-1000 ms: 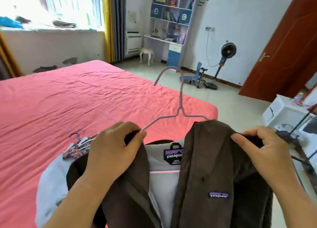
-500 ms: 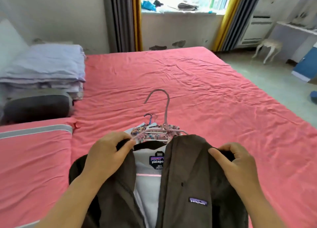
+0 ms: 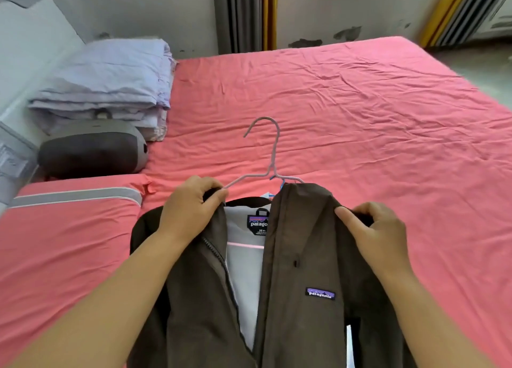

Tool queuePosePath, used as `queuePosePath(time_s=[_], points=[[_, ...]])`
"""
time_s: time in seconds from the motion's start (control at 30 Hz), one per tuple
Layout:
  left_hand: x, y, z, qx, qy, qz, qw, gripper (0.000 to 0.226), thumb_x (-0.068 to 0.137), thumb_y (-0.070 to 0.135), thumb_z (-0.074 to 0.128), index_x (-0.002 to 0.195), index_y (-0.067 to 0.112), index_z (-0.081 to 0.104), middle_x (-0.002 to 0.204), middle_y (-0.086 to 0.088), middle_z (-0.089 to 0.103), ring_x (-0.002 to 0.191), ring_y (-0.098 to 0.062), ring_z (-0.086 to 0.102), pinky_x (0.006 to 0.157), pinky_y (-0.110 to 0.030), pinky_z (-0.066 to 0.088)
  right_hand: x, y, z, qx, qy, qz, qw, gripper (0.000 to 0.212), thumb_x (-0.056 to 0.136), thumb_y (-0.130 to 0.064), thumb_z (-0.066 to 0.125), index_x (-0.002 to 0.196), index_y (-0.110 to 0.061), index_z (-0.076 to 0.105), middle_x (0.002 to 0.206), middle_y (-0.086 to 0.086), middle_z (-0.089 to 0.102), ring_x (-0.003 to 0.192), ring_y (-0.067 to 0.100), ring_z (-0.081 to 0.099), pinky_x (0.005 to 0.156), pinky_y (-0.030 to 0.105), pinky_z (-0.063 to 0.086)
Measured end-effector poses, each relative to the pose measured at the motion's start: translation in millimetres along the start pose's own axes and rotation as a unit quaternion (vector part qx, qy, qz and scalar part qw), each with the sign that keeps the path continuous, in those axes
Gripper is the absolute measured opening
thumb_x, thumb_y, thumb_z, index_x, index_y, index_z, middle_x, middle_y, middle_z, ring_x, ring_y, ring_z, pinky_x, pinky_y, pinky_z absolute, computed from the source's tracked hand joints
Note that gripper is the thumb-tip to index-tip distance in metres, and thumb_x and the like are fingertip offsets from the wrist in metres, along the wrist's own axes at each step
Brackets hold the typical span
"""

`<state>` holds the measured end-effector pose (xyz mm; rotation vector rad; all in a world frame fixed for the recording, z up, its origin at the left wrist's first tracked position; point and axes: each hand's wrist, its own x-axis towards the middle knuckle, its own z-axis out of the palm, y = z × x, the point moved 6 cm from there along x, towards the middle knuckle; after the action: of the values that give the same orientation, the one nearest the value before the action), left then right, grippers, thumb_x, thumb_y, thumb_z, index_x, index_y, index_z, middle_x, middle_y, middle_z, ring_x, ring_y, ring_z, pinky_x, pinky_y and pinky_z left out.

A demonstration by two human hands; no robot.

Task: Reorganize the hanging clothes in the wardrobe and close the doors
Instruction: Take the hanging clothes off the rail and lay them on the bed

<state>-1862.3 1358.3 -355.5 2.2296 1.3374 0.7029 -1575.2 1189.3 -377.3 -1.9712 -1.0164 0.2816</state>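
A dark brown jacket (image 3: 302, 259) with a pale grey lining hangs on a thin pink wire hanger (image 3: 273, 160), held above the pink bed (image 3: 346, 112). My left hand (image 3: 191, 207) grips the jacket's left shoulder together with the hanger's arm. At the right shoulder, my right hand (image 3: 376, 234) pinches the brown fabric. The hanger's hook points up and away from me. A bit of blue hanger and white cloth peeks out behind the collar; the clothes beneath the jacket are otherwise hidden. No wardrobe is in view.
Folded lilac bedding (image 3: 110, 82) is stacked at the bed's far left, with a dark grey cushion (image 3: 94, 148) in front of it. A pink pillow with a grey stripe (image 3: 69, 218) lies at near left. Curtains (image 3: 243, 15) hang behind the bed.
The view has swung left from the room's door side toward the bed's head. The jacket on its hanger has moved with my hands over the clothes on the bed, now covering them. Both grips are unchanged.
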Motion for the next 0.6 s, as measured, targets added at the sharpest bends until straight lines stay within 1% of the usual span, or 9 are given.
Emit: queuePosePath(time_s=[0.07,0.13,0.2,0.27,0.33,0.4,0.47,0.53,0.6], points=[[14.6,-21.5,25.0,0.008,-0.025,-0.004,1.000,0.022,0.078,0.045,0.052,0.083,0.029,0.067,0.085,0.003,0.064,0.084,-0.018,0.057,0.076,-0.038,0.046,9.9,17.5,23.0,-0.008,-0.007,0.011,1.000,0.023,0.077,-0.029,0.075,0.068,-0.012,0.061,0.071,-0.003,0.058,0.070,0.010,0.051,0.060,0.017,0.034],[28.0,-44.4,53.6,0.011,-0.055,-0.014,0.998,0.023,0.079,0.046,0.051,0.082,0.029,0.067,0.083,0.001,0.062,0.082,-0.019,0.056,0.075,-0.040,0.046,18.5,38.8,47.7,-0.019,-0.013,0.027,0.999,0.024,0.077,-0.028,0.075,0.068,-0.012,0.060,0.071,-0.002,0.058,0.071,0.017,0.052,0.063,0.026,0.035],[38.0,-63.5,79.4,0.016,-0.073,-0.030,0.997,0.020,0.083,0.043,0.057,0.085,0.027,0.068,0.083,0.000,0.060,0.081,-0.021,0.056,0.074,-0.039,0.046,25.8,60.2,69.4,-0.031,-0.022,0.040,0.998,0.024,0.077,-0.027,0.075,0.068,-0.010,0.060,0.072,0.000,0.058,0.072,0.021,0.052,0.064,0.033,0.036],[49.2,-82.2,105.1,0.027,-0.092,-0.043,0.995,0.012,0.086,0.035,0.062,0.088,0.025,0.069,0.083,0.002,0.057,0.084,-0.021,0.055,0.074,-0.037,0.045,34.4,81.7,91.7,-0.050,-0.029,0.056,0.997,0.023,0.078,-0.027,0.074,0.069,-0.011,0.061,0.073,0.000,0.058,0.073,0.021,0.052,0.065,0.033,0.035],[60.8,-98.5,129.8,0.041,-0.112,-0.051,0.992,0.010,0.086,0.035,0.062,0.090,0.028,0.068,0.087,0.004,0.057,0.087,-0.019,0.055,0.075,-0.035,0.045,43.1,102.2,112.8,-0.069,-0.031,0.071,0.995,0.021,0.079,-0.029,0.073,0.069,-0.015,0.061,0.074,-0.003,0.058,0.076,0.021,0.052,0.069,0.036,0.039],[71.3,-113.8,151.6,0.046,-0.130,-0.062,0.988,0.012,0.086,0.037,0.062,0.092,0.029,0.069,0.092,0.003,0.060,0.090,-0.019,0.056,0.077,-0.034,0.045,52.5,120.9,133.2,-0.083,-0.034,0.087,0.992,0.019,0.079,-0.032,0.072,0.069,-0.020,0.061,0.076,-0.005,0.059,0.079,0.022,0.054,0.075,0.042,0.043],[80.3,-129.2,171.0,0.056,-0.140,-0.079,0.986,0.014,0.086,0.038,0.062,0.095,0.029,0.069,0.094,0.002,0.060,0.092,-0.019,0.055,0.076,-0.033,0.044,63.9,137.5,153.5,-0.097,-0.038,0.097,0.990,0.016,0.079,-0.034,0.070,0.072,-0.021,0.064,0.079,-0.002,0.061,0.084,0.025,0.055,0.080,0.046,0.044],[84.6,-143.7,185.3,0.076,-0.142,-0.093,0.983,0.017,0.086,0.039,0.062,0.098,0.028,0.069,0.094,0.000,0.059,0.093,-0.021,0.056,0.073,-0.030,0.041,72.4,150.7,171.6,-0.112,-0.042,0.102,0.988,0.016,0.079,-0.035,0.070,0.073,-0.020,0.065,0.080,-0.001,0.061,0.087,0.028,0.055,0.082,0.047,0.044],[85.0,-155.9,194.9,0.092,-0.146,-0.106,0.979,0.020,0.086,0.040,0.062,0.101,0.028,0.069,0.095,-0.001,0.058,0.095,-0.022,0.056,0.070,-0.029,0.037,76.4,160.4,186.2,-0.132,-0.044,0.110,0.984,0.018,0.078,-0.036,0.071,0.075,-0.019,0.066,0.082,0.000,0.062,0.089,0.029,0.055,0.082,0.046,0.043]])
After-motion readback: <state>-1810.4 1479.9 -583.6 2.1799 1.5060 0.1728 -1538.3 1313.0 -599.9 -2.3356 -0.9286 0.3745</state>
